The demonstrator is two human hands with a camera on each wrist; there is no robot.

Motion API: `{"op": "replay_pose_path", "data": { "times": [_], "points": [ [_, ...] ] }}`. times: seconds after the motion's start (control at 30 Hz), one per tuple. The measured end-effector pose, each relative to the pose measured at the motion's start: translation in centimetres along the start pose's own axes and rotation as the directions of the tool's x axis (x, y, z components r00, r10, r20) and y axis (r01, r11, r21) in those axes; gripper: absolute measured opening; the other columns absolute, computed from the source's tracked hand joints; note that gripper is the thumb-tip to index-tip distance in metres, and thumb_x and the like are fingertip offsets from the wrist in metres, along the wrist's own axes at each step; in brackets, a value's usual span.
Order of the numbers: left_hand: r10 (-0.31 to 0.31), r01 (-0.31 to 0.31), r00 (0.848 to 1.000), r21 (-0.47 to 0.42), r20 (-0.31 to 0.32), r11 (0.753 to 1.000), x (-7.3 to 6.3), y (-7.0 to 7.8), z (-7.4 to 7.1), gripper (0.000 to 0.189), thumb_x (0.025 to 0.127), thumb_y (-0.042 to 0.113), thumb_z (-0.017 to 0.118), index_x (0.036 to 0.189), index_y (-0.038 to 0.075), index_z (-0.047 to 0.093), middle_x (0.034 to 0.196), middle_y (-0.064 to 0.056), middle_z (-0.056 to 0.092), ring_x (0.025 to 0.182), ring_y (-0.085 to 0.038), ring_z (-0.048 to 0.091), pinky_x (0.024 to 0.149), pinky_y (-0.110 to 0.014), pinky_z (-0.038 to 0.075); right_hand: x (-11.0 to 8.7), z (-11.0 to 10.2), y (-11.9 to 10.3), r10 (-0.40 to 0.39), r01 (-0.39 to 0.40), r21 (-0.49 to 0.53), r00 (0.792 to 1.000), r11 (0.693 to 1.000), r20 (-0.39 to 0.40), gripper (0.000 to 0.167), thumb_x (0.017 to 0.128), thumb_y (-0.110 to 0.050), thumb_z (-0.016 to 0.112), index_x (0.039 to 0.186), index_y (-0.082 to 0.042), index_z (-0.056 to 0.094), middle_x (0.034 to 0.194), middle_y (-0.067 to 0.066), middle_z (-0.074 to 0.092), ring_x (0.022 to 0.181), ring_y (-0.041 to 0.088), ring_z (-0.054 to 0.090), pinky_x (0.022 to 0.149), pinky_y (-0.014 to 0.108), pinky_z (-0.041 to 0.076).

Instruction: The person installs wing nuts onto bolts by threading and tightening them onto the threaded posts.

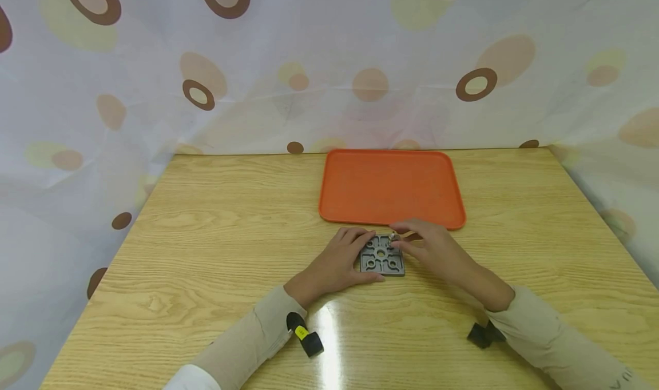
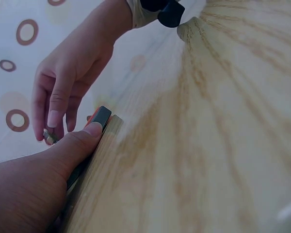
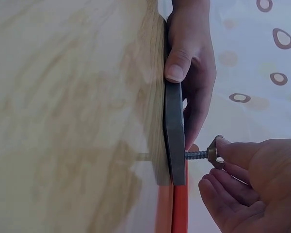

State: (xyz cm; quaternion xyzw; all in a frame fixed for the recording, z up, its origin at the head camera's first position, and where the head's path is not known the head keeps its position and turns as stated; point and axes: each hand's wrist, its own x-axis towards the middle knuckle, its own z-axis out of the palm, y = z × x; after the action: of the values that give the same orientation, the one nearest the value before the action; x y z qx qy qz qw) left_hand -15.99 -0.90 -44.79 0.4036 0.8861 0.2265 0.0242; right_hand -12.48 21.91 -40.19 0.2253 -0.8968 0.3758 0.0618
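A square grey metal plate (image 1: 382, 259) with several round holes lies on the table in the head view. My left hand (image 1: 334, 266) grips it from the left, thumb along the near edge and fingers at the far left corner. From the plate's far right corner a threaded bolt (image 3: 196, 155) stands up, clearest in the right wrist view. A wing nut (image 3: 213, 153) sits near the top of that bolt, well above the plate. The thumb and fingers of my right hand (image 1: 435, 250) pinch the wing nut, the other fingers loosely bent.
Just beyond the plate lies an orange tray (image 1: 391, 187), its near rim close to the right hand's fingers. The wooden table (image 1: 231, 218) reaches back to a patterned cloth (image 1: 329, 64) hanging behind and at both sides.
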Motion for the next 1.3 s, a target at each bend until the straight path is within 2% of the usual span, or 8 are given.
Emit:
{"op": "replay_pose_path", "data": {
  "times": [0.2,0.4,0.83,1.0,1.3],
  "points": [
    [-0.005,0.005,1.000,0.002,0.000,1.000,0.03,-0.13,0.08,0.094,0.075,0.075,0.050,0.145,0.016,0.032,0.136,0.003,0.037,0.118,-0.013,0.032,0.100,-0.031,0.032,-0.23,-0.35,0.01,0.011,-0.011,-0.043,1.000,0.999,-0.017,0.029,0.084,-0.010,0.068,0.111,0.001,0.064,0.104,0.009,0.066,0.087,0.021,0.065,0.075,0.032,0.052],
    [-0.015,0.015,1.000,0.003,0.005,1.000,0.02,-0.17,0.06,0.094,0.075,0.075,0.050,0.146,0.017,0.031,0.137,0.003,0.036,0.119,-0.013,0.031,0.100,-0.031,0.031,-0.38,-0.56,-0.06,0.043,-0.045,-0.078,0.999,0.996,-0.028,0.019,0.087,-0.012,0.065,0.104,-0.005,0.067,0.099,0.004,0.067,0.088,0.018,0.064,0.073,0.031,0.052],
    [-0.009,0.009,1.000,-0.002,0.000,1.000,0.00,-0.11,-0.01,0.093,0.075,0.074,0.051,0.146,0.017,0.031,0.136,0.003,0.037,0.118,-0.013,0.032,0.099,-0.031,0.032,-0.34,-0.51,0.05,0.007,-0.008,-0.060,1.000,0.998,-0.027,0.011,0.086,-0.008,0.066,0.096,-0.010,0.070,0.091,-0.002,0.068,0.084,0.011,0.064,0.071,0.026,0.052],
    [-0.009,0.009,1.000,-0.006,0.001,1.000,-0.01,-0.16,0.01,0.093,0.075,0.075,0.050,0.146,0.017,0.031,0.136,0.003,0.037,0.118,-0.013,0.032,0.100,-0.031,0.031,-0.30,-0.20,-0.02,0.024,-0.026,-0.044,0.999,0.999,-0.043,0.016,0.084,-0.010,0.068,0.100,-0.006,0.067,0.093,0.001,0.067,0.085,0.014,0.064,0.073,0.029,0.052],
    [-0.014,0.014,1.000,0.000,0.008,1.000,-0.09,-0.22,-0.02,0.093,0.075,0.075,0.049,0.146,0.017,0.031,0.138,0.003,0.037,0.120,-0.013,0.031,0.101,-0.032,0.031,0.12,0.36,-0.13,0.029,-0.029,-0.001,0.999,1.000,-0.024,0.030,0.084,-0.012,0.069,0.112,0.000,0.063,0.110,0.011,0.063,0.095,0.023,0.062,0.077,0.032,0.051]
  ]
}}
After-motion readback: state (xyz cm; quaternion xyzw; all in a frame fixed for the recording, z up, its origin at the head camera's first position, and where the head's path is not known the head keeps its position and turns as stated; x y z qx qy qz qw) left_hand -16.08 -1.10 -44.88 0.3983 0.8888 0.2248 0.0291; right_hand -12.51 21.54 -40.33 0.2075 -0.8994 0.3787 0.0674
